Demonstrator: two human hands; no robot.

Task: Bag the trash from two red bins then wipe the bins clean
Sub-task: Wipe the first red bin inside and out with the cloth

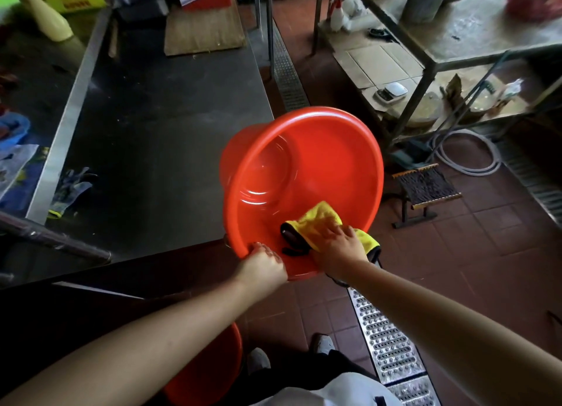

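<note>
At the lower centre of the frame, we wipe inside a red bin [319,162] tipped toward us.

Our left hand [264,264] curls round the near rim, clamped on it, while our right hand [337,247] presses a yellow cloth [319,220] flat-fingered against the inner wall. The bin looks empty, its far side by the dark steel table [158,132]. A second red bin [213,375] shows at the bottom edge by our feet. We judge the one-handed hold the weak spot: a hard push on slick plastic could twist the bin free onto the tiled floor [486,253].
</note>
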